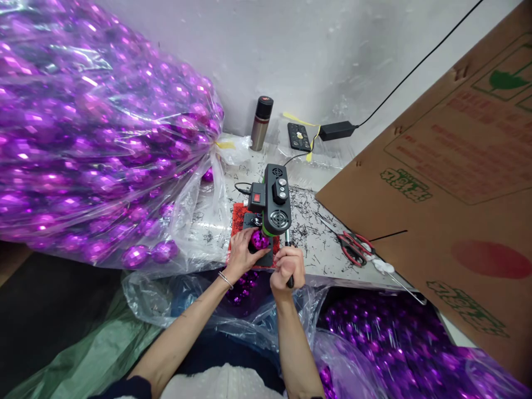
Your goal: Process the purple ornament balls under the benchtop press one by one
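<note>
My left hand [243,252] closes its fingers around a shiny purple faceted ball ornament [260,239]. The ball sits under the head of a black and green bench press machine [277,199] with a red switch on its side. Wrapped round the black lever handle [290,281] of the machine is my right hand [288,267], just right of the ball. Beneath the machine lies a red mat [238,216]. The underside of the press head, where it meets the ball, is hidden.
A big clear bag of purple balls [103,149] fills the left. Behind stand a flask [261,123], a phone [298,136] and a power adapter [336,131]. Red-handled scissors [353,246] and a large cardboard box [440,183] are at right. Dark scraps litter the table [307,221]; more bagged balls [382,338] lie below.
</note>
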Tool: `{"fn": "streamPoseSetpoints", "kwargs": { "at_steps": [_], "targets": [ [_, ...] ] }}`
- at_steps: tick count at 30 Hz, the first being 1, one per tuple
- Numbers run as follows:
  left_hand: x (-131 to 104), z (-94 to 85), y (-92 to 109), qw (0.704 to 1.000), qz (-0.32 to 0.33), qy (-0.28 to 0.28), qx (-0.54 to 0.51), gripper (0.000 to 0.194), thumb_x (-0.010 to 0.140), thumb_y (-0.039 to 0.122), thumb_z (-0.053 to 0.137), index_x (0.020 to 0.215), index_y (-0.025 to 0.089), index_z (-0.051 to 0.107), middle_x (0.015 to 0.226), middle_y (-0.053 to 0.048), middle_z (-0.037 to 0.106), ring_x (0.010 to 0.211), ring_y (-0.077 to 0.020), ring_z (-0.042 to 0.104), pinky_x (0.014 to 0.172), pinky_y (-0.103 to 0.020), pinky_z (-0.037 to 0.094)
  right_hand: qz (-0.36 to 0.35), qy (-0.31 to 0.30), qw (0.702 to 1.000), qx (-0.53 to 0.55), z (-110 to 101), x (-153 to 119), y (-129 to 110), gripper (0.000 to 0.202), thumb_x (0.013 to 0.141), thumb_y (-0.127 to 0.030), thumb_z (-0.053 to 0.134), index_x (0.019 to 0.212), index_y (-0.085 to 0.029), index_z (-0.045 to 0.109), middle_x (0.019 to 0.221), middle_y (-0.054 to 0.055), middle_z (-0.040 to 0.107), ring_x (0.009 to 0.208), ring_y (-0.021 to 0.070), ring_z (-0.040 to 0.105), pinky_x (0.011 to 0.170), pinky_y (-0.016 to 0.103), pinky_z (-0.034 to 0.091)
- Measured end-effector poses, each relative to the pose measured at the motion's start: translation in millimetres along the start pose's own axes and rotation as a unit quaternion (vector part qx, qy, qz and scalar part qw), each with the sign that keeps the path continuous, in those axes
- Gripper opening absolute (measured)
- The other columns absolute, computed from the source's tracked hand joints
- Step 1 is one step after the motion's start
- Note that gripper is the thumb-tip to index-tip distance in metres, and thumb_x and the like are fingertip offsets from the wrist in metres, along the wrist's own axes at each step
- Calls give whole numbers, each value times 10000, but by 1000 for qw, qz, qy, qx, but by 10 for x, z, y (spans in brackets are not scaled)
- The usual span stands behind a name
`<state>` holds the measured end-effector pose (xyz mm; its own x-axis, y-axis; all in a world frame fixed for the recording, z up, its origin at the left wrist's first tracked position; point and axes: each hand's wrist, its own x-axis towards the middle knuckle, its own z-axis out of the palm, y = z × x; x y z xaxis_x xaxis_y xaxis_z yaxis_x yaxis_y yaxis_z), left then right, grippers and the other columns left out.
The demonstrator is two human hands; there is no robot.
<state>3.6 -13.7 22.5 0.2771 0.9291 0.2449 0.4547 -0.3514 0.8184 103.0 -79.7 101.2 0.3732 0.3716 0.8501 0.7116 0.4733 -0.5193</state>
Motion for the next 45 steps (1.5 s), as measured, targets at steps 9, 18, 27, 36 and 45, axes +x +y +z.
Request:
{"fn": "streamPoseSetpoints", "kwargs": {
  "at_steps": [9,18,27,36,45],
  "targets": [
    [-2,-12,21,1000,0,-2,-6,627,789,441,908,1339,263,664,1312,-128,722,1261,-353,655,1078,-471,486,2,30,1000,6,58,-163,137,359,1061,-267,379,719,-237,483,712,-37,539,627,126,559,740,351,529],
    [-11,56,-59,999,36,23,22,622,822,428,885,1354,221,638,1286,-120,729,1214,-321,676,1052,-453,501,-13,40,999,26,94,-151,152,352,1060,-221,375,725,-241,482,716,-34,537,616,126,548,704,342,516],
    [41,38,-97,999,40,16,24,561,835,385,862,1322,202,652,1282,-137,732,1194,-326,684,1025,-457,510,-21,24,999,37,111,-94,143,329,1054,-198,353,741,-250,437,704,-39,512,621,130,527,663,312,476],
    [92,60,-127,998,55,17,18,561,824,400,864,1307,200,661,1255,-139,742,1177,-332,697,1029,-482,527,-43,12,999,32,92,-84,128,344,1037,-164,378,708,-237,448,700,-36,544,637,117,555,663,284,483],
    [-244,-43,-142,990,135,-12,24,648,923,383,773,1497,214,523,1389,-167,677,1307,-342,649,1115,-563,508,119,-14,991,61,-45,366,-221,381,1061,-239,477,682,-223,514,656,-34,524,656,122,544,644,284,417]
  ]
}}
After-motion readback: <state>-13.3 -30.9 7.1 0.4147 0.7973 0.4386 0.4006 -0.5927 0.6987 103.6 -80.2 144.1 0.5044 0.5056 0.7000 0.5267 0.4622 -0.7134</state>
